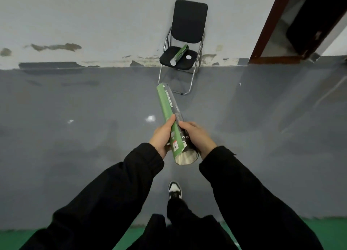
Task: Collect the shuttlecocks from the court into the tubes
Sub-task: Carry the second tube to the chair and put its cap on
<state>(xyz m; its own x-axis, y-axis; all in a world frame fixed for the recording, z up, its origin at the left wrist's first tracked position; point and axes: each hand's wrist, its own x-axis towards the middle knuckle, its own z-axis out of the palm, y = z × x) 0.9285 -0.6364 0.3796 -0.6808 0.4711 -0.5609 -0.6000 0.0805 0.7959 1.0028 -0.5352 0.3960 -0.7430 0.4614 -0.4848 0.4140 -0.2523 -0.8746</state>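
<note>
A long green and black shuttlecock tube (169, 107) points away from me at chest height. My left hand (161, 135) grips its near part from the left, and my right hand (197, 135) grips it from the right. The tube's near end is open, and white shuttlecock feathers (186, 158) show inside. A second green tube (179, 55) lies across the seat of a black folding chair (189, 20) ahead, with a small white round cap (188, 57) beside it.
The chair stands against a grey-white wall with peeling paint. A dark doorway with a brown frame (270, 24) opens at the right. Grey floor lies between me and the chair; green court flooring (11, 238) runs along the bottom edge. My shoe (174, 189) is below the tube.
</note>
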